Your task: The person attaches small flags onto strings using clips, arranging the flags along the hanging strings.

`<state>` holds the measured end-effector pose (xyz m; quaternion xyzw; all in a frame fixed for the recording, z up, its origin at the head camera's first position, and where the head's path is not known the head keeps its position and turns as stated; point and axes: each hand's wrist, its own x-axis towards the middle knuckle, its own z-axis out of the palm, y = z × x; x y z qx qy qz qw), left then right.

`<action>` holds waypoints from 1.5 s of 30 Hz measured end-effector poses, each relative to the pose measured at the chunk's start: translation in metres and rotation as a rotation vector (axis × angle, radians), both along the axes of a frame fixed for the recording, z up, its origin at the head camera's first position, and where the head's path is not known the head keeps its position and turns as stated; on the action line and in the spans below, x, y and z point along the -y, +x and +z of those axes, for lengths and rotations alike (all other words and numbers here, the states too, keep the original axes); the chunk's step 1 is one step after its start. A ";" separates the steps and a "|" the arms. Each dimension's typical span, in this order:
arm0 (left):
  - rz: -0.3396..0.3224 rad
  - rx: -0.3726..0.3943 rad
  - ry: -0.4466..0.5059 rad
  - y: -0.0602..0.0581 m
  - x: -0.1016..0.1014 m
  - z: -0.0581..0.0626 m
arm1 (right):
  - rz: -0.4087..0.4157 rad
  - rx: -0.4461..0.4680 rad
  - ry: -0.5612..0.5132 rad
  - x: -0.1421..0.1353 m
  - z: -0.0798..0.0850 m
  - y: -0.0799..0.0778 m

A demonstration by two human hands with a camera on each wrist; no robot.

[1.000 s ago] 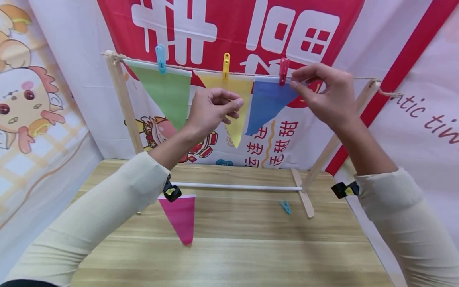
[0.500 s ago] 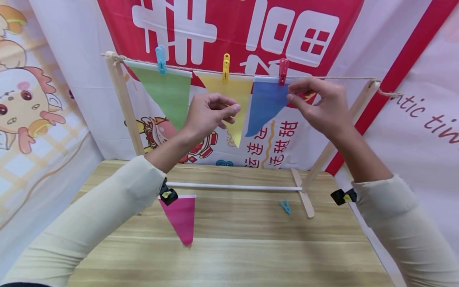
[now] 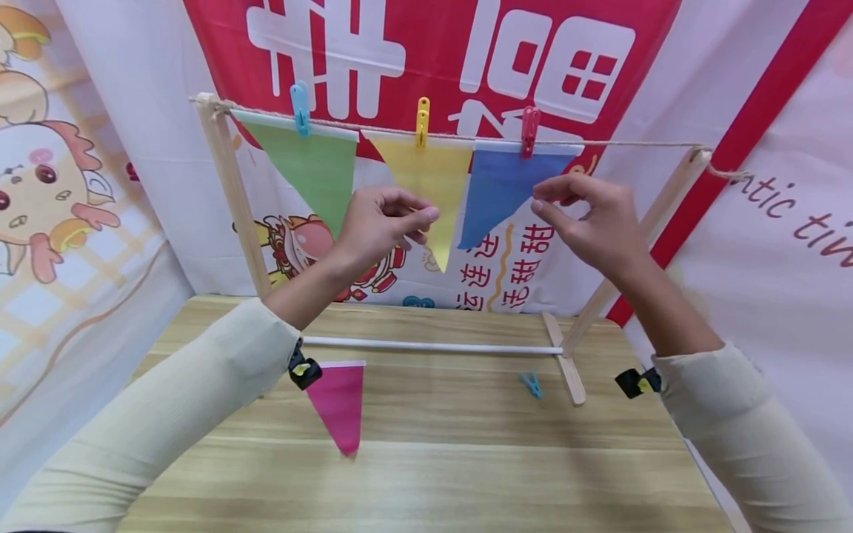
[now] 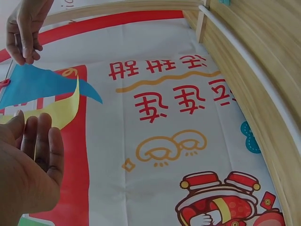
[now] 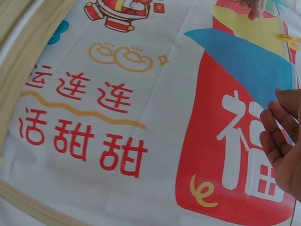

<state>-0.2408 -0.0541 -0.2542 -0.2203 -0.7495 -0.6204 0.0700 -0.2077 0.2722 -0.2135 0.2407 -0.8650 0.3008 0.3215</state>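
Three triangular pennants, green [image 3: 313, 170], yellow [image 3: 436, 166] and blue [image 3: 503, 185], hang along a twine [image 3: 640, 143]. A blue clothespin [image 3: 301, 109], a yellow clothespin [image 3: 423, 122] and a red clothespin [image 3: 529, 132] clip them at the top, one each. My left hand [image 3: 383, 226] is in front of the yellow pennant, fingers loosely bent, nothing between them. My right hand [image 3: 596, 222] hovers by the blue pennant's right edge with thumb and forefinger slightly apart, holding nothing. A pink pennant [image 3: 340, 411] and a light-blue clothespin [image 3: 532, 385] lie on the table.
Two wooden posts, left [image 3: 233, 192] and right [image 3: 666, 200], carry the twine. Low down, a white rod [image 3: 433, 346] runs to the right post's wooden foot [image 3: 565, 363]. The wooden table [image 3: 466, 481] lies below, and a printed cloth backdrop [image 3: 413, 44] hangs close behind.
My right hand has come away from the blue pennant's upper right corner beside the red clothespin and moved down. My left hand has dropped slightly downward and left.
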 end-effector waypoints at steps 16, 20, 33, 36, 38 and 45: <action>-0.035 0.035 0.031 0.001 0.010 -0.016 | -0.012 0.067 0.010 -0.006 -0.025 -0.002; -0.034 0.047 0.024 0.000 0.012 -0.019 | -0.008 0.082 0.008 -0.007 -0.030 -0.002; -0.041 0.046 0.013 -0.001 0.023 -0.029 | -0.017 0.175 0.003 -0.006 -0.043 0.001; -0.036 0.054 0.007 -0.003 0.026 -0.033 | -0.011 0.183 0.006 -0.007 -0.047 0.001; -0.030 0.059 0.002 -0.004 0.027 -0.036 | -0.007 0.182 0.009 -0.007 -0.048 0.001; -0.014 0.084 -0.042 -0.006 0.033 -0.042 | -0.022 0.235 -0.001 -0.008 -0.053 0.000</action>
